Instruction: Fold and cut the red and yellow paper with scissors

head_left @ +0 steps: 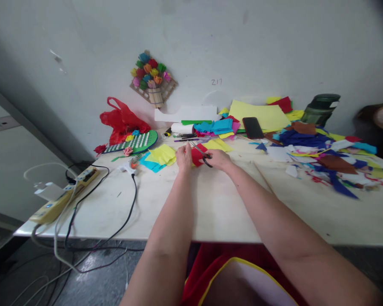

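My left hand (184, 157) is closed on the left edge of a piece of red paper (198, 154), held just above the table. In my right hand (219, 160) is a pair of scissors (207, 160) with dark handles; the blades point up and left across the red paper. Whether the blades are cutting into it I cannot tell. Left of my left hand lie yellow paper (162, 154) and blue paper (151, 163). More yellow paper (217, 145) lies behind my hands.
Scrap paper (335, 159) is heaped at the right, near a dark bottle (321, 108). A phone (252, 128) rests on yellow sheets. A thin stick (263, 177) lies right. At left are a glue gun (127, 167), its cable, a power strip (64, 197) and a red bag (123, 121).
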### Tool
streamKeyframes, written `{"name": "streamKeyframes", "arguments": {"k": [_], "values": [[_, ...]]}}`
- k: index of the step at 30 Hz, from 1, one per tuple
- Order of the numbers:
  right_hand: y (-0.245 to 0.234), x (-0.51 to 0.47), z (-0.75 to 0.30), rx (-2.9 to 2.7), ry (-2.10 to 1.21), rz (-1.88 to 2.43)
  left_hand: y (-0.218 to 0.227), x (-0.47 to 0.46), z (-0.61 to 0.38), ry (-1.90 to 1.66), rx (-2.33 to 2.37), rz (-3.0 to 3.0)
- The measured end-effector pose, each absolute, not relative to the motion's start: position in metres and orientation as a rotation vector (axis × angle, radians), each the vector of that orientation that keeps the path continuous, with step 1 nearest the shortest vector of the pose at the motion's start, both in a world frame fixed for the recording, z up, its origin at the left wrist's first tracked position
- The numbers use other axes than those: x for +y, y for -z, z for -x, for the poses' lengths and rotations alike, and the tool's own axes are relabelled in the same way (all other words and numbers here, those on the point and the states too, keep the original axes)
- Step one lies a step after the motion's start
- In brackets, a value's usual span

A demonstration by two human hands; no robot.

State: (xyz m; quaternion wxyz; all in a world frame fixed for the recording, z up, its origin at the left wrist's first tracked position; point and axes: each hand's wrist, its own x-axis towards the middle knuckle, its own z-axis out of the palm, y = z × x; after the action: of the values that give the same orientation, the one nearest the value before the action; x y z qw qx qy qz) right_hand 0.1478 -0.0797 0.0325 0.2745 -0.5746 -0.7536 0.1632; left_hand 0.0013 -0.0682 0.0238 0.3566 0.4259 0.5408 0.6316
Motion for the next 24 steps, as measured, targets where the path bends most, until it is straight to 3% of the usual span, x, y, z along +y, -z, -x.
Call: {"name": "streamKeyframes", "arguments": {"k": [5,13,18,21,24], "values": [[-0.036,-0.084,-0.146,-1.982,-0.594,1.471,-0.025,-0.07,-0.005,-1.759,1.437,-1.302],[-0.042,-0.092,-0.154,-1.811,-1.282,1.159,-0.023,-0.066,-0.003,-1.798,1.544,-1.35],[-0.041,-0.089,-0.159,-1.628,-1.3,1.082,-0.023,-0.068,0.0,-1.795,1.269,-1.23],[-0.04,-0.084,-0.162,-1.493,-1.209,1.092,-0.029,-0.079,0.001,-1.603,1.017,-1.359],[-0.039,-0.08,-0.165,-1.39,-1.146,1.136,-0.034,-0.089,0.001,-1.152,0.837,-1.596]]}}
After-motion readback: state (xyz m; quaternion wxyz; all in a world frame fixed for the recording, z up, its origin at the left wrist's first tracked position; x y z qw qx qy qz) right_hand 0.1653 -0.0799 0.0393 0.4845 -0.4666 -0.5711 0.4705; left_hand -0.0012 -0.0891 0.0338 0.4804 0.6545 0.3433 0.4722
